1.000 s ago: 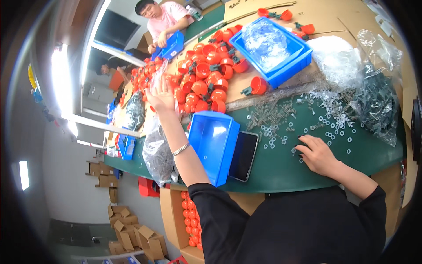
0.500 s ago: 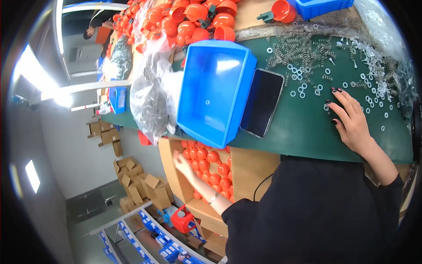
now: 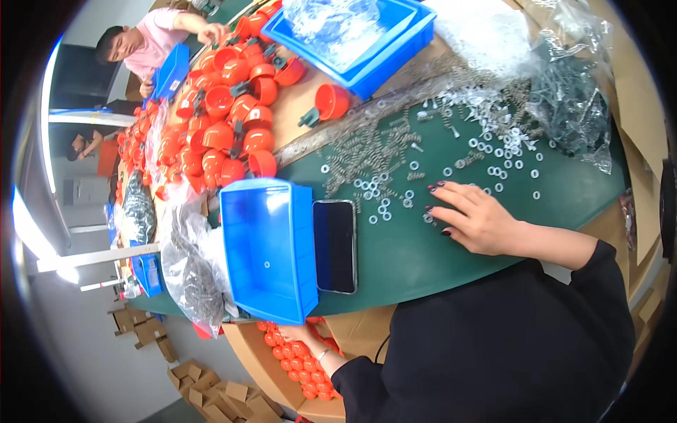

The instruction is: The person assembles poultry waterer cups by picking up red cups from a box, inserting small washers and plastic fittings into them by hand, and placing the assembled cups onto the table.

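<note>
My right hand (image 3: 478, 218) rests on the green tabletop with its fingers spread. Its fingertips are beside a small white washer with a spring (image 3: 428, 219), and nothing is gripped. My left hand (image 3: 296, 333) reaches low into a cardboard box (image 3: 247, 350) of round red plastic parts (image 3: 305, 364). The table edge and a blue bin (image 3: 308, 257) hide its fingers. A single washer (image 3: 267, 265) lies in that bin. A black-screened phone (image 3: 335, 245) lies against the bin's right side. Loose springs (image 3: 367, 158) and white washers (image 3: 384, 201) are scattered beyond my right hand.
Red cup-shaped parts with dark green fittings (image 3: 218, 134) are heaped at the far left. Another blue bin (image 3: 363, 84) holds clear plastic. Plastic bags (image 3: 189, 264) sit left of the near bin, a bag of dark parts (image 3: 571, 106) at right. A co-worker's hand (image 3: 213, 32) reaches toward the heap.
The view has swung to the right, bringing a co-worker in pink into sight. My left hand has moved from the box's side to near the table edge. My right hand stays by the washer.
</note>
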The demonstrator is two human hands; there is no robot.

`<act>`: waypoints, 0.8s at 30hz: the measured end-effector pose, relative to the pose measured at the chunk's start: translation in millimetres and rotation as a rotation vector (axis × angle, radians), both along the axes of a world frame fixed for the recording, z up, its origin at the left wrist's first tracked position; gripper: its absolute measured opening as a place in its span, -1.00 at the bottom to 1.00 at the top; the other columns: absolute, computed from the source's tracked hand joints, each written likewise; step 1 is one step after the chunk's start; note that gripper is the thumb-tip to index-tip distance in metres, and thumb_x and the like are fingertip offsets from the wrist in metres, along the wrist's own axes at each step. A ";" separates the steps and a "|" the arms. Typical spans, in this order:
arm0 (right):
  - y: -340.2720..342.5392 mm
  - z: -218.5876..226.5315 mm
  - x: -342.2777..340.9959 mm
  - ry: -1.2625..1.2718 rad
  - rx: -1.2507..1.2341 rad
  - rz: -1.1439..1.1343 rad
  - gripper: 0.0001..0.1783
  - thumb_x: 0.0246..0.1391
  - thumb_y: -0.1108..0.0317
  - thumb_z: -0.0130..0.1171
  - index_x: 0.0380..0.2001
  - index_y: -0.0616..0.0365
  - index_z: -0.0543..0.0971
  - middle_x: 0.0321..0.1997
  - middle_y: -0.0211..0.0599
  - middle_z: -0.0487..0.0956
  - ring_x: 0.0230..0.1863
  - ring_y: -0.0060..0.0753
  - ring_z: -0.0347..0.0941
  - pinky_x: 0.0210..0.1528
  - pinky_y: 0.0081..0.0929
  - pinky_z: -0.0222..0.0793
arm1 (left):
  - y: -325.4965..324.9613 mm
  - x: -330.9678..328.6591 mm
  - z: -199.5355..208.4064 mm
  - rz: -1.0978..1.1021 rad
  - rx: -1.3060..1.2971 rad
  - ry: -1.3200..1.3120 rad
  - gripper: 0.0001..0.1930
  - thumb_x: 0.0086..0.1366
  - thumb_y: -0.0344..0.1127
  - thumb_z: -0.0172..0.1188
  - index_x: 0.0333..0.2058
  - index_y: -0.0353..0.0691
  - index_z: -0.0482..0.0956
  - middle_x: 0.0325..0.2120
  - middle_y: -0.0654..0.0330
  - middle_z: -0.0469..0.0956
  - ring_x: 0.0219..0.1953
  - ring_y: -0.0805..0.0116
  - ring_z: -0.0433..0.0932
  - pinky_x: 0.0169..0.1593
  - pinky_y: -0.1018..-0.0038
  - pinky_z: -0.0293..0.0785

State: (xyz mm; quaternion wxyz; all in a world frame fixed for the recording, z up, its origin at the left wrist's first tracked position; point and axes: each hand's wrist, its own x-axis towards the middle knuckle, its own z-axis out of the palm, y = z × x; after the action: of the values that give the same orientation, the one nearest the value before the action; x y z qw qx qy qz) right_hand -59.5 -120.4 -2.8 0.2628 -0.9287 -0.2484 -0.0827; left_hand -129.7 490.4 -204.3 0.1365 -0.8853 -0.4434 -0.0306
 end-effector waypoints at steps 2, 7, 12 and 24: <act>-3.2 -0.2 0.3 -0.019 0.028 0.028 -0.46 -0.15 0.38 0.30 -0.01 0.13 0.45 0.17 -0.11 0.35 0.22 -0.05 0.27 0.12 -0.16 0.29 | 1.5 -1.2 5.3 -0.013 0.000 -0.054 -0.22 0.04 0.25 0.20 0.03 -0.30 0.33 -0.10 0.02 0.46 -0.04 -0.02 0.45 -0.05 0.01 0.31; -16.7 7.4 4.9 -0.195 0.137 -0.045 -0.53 -0.25 0.48 0.28 -0.13 0.11 0.52 0.02 -0.18 0.43 0.03 -0.12 0.38 -0.04 -0.30 0.37 | -29.5 -5.1 65.9 0.060 0.095 -0.683 -0.27 0.06 0.07 0.34 0.10 -0.22 0.31 -0.10 -0.16 0.45 -0.11 -0.16 0.48 -0.10 -0.03 0.46; -25.3 13.0 6.4 -0.155 0.223 -0.106 -0.65 -0.18 0.49 0.26 -0.21 0.13 0.55 -0.24 -0.31 0.46 -0.23 -0.26 0.41 -0.21 -0.37 0.32 | -69.6 -6.9 211.0 -0.405 -0.167 -1.325 -0.47 0.27 -0.26 0.23 0.13 -0.36 0.30 -0.03 -0.06 0.46 -0.03 0.12 0.48 0.02 0.25 0.47; -10.2 -4.1 12.0 -0.189 0.125 -0.025 -0.86 -0.08 0.45 0.15 -0.41 0.15 0.42 -0.42 -0.33 0.42 -0.35 -0.36 0.46 -0.33 -0.46 0.42 | -380.4 107.2 262.1 -0.872 -2.077 -0.762 -0.06 0.04 -0.14 0.36 0.28 -0.27 -0.02 0.01 -0.06 0.37 -0.02 0.10 0.48 0.06 0.18 0.46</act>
State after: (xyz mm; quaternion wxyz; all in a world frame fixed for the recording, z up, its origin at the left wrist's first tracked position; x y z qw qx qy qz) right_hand -47.5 -130.6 -6.9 0.2946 -0.9014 -0.2551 -0.1887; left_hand -22.6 110.0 57.8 -0.8089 -0.5824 0.0705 0.0384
